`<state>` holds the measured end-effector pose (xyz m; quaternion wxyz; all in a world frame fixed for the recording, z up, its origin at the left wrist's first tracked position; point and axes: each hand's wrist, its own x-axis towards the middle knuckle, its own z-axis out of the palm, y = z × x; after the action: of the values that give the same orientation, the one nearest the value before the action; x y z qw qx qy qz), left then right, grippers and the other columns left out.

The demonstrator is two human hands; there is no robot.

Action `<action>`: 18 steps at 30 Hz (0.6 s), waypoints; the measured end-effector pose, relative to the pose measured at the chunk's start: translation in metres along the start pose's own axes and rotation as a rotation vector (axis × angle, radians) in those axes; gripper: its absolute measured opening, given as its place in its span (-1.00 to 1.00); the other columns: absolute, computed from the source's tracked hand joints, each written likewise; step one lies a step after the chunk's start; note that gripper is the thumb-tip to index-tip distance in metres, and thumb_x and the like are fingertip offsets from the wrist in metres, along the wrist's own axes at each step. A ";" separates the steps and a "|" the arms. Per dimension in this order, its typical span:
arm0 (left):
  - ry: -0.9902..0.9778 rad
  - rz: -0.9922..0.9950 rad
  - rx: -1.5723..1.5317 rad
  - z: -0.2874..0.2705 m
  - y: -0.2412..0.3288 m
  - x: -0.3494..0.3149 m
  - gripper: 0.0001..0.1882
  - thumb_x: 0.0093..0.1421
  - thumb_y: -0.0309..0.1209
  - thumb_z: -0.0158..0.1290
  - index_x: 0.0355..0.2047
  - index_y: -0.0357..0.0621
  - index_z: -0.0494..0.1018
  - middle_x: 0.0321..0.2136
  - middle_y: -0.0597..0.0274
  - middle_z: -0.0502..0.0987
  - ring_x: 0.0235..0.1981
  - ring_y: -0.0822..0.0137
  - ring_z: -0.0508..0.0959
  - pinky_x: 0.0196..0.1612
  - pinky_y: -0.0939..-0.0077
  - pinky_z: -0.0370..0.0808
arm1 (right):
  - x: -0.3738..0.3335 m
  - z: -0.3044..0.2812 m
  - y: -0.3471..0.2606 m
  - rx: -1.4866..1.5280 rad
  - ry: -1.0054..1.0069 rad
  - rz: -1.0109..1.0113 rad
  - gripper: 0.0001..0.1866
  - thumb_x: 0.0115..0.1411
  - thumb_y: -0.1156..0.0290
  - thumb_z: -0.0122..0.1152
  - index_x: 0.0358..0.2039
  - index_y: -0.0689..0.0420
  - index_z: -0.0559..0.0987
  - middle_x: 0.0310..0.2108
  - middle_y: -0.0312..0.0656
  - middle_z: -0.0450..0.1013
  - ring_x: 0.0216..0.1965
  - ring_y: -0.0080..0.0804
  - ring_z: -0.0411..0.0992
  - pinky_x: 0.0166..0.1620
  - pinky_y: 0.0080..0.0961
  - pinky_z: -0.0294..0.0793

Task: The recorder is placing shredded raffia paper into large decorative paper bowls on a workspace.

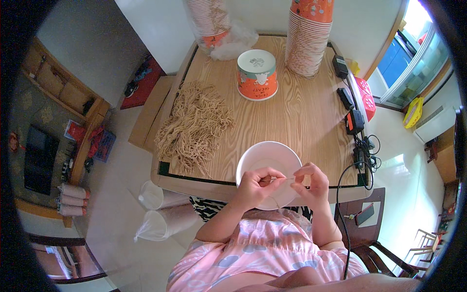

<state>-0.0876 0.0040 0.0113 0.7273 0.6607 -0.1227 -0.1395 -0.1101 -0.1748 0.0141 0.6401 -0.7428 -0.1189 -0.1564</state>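
My left hand (262,185) pinches a thin strand of string (289,178) between thumb and forefinger. At the strand's other end are the bent fingertips of my right hand (311,182), closed about it, though the exact grip is too small to make out. Both hands are over the mouth of a white paper bucket (244,158), which sits at the table's near edge, against my lap. Part of its rim is hidden by my hands. Left of it lies a loose heap of tan strings (197,126).
Farther back, an orange and teal printed bucket (258,85) stands upside down on the wooden table (292,121). Tall bucket stacks (309,46) rise behind it, one beside clear plastic (236,41). Black adapters and cables (357,121) line the right edge. Bagged stacks (168,214) lie on the floor.
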 end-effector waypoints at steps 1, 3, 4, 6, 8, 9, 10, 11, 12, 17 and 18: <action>-0.005 0.000 0.011 0.000 0.000 0.000 -0.93 0.15 -0.52 0.12 -0.35 -0.25 0.54 -0.67 0.63 0.31 -0.64 0.78 0.19 -0.59 0.81 0.10 | 0.001 0.001 -0.002 -0.031 -0.031 -0.039 -0.87 -0.04 0.57 0.34 -0.49 0.21 0.53 -0.49 -0.21 0.45 -0.44 -0.41 0.43 -0.37 -0.55 0.40; -0.011 0.000 0.022 -0.002 0.001 0.000 -0.93 0.15 -0.53 0.12 -0.35 -0.24 0.54 -0.67 0.63 0.32 -0.63 0.78 0.20 -0.59 0.81 0.11 | 0.002 0.000 0.000 -0.084 -0.049 -0.070 -0.86 -0.07 0.59 0.36 -0.48 0.20 0.54 -0.48 -0.21 0.46 -0.43 -0.42 0.44 -0.37 -0.54 0.41; -0.025 -0.009 0.016 -0.003 0.003 0.000 -0.95 0.13 -0.53 0.13 -0.37 -0.21 0.55 -0.66 0.63 0.33 -0.64 0.77 0.22 -0.58 0.81 0.14 | 0.002 0.000 0.001 -0.137 -0.068 -0.101 -0.83 -0.10 0.60 0.37 -0.47 0.20 0.55 -0.46 -0.20 0.46 -0.43 -0.42 0.44 -0.36 -0.53 0.42; -0.039 -0.019 0.010 -0.003 0.007 0.001 -0.96 0.12 -0.53 0.14 -0.39 -0.18 0.55 -0.65 0.63 0.35 -0.64 0.76 0.23 -0.57 0.81 0.16 | 0.002 -0.001 0.003 -0.139 -0.071 -0.106 -0.83 -0.10 0.60 0.37 -0.46 0.19 0.56 -0.46 -0.20 0.46 -0.43 -0.42 0.44 -0.36 -0.53 0.42; -0.071 0.000 0.048 -0.002 0.011 0.002 -0.97 0.13 -0.54 0.12 -0.39 -0.18 0.53 -0.61 0.59 0.37 -0.59 0.74 0.27 -0.53 0.80 0.21 | 0.001 -0.001 0.004 -0.141 -0.073 -0.110 -0.83 -0.09 0.59 0.37 -0.46 0.19 0.56 -0.46 -0.19 0.46 -0.43 -0.41 0.44 -0.36 -0.53 0.43; -0.070 0.000 0.048 -0.002 0.007 0.002 -0.97 0.13 -0.54 0.12 -0.39 -0.18 0.53 -0.61 0.59 0.37 -0.59 0.74 0.27 -0.53 0.80 0.21 | 0.001 -0.001 0.004 -0.156 -0.079 -0.111 -0.84 -0.09 0.59 0.37 -0.45 0.19 0.56 -0.46 -0.19 0.46 -0.43 -0.40 0.44 -0.36 -0.53 0.43; -0.099 0.008 0.050 -0.003 0.001 0.002 -0.96 0.13 -0.54 0.12 -0.38 -0.18 0.51 -0.57 0.56 0.38 -0.56 0.73 0.30 -0.50 0.79 0.23 | 0.001 -0.001 0.004 -0.171 -0.084 -0.113 -0.84 -0.09 0.59 0.37 -0.45 0.19 0.57 -0.47 -0.19 0.46 -0.43 -0.40 0.44 -0.36 -0.54 0.43; -0.128 0.016 0.051 -0.004 -0.003 0.002 -0.96 0.13 -0.54 0.11 -0.38 -0.18 0.50 -0.54 0.53 0.39 -0.52 0.72 0.32 -0.48 0.79 0.26 | 0.002 0.000 0.003 -0.170 -0.085 -0.113 -0.84 -0.09 0.59 0.37 -0.45 0.19 0.57 -0.47 -0.19 0.46 -0.43 -0.40 0.44 -0.36 -0.54 0.43; -0.129 0.016 0.051 -0.003 -0.005 0.002 -0.96 0.13 -0.54 0.11 -0.38 -0.18 0.50 -0.54 0.53 0.39 -0.52 0.72 0.32 -0.48 0.79 0.26 | 0.002 0.002 0.000 -0.160 -0.062 -0.111 -0.84 -0.09 0.59 0.37 -0.45 0.19 0.57 -0.46 -0.18 0.46 -0.43 -0.39 0.44 -0.37 -0.53 0.43; -0.092 0.063 0.017 -0.003 -0.002 0.004 -0.94 0.16 -0.49 0.09 -0.40 -0.21 0.47 -0.53 0.52 0.43 -0.51 0.72 0.37 -0.43 0.79 0.34 | 0.002 0.002 0.001 -0.167 -0.067 -0.100 -0.84 -0.09 0.58 0.38 -0.45 0.18 0.57 -0.47 -0.18 0.46 -0.42 -0.37 0.46 -0.37 -0.51 0.43; -0.090 0.063 0.018 -0.002 -0.001 0.004 -0.94 0.16 -0.49 0.09 -0.40 -0.21 0.47 -0.53 0.52 0.43 -0.51 0.72 0.37 -0.43 0.79 0.34 | 0.002 0.000 0.004 -0.190 -0.071 -0.120 -0.84 -0.11 0.62 0.36 -0.46 0.21 0.57 -0.48 -0.18 0.47 -0.42 -0.40 0.45 -0.36 -0.53 0.42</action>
<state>-0.0831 0.0047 0.0096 0.7191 0.6562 -0.1772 -0.1448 -0.1072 -0.1750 0.0112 0.5518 -0.7966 -0.1705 -0.1784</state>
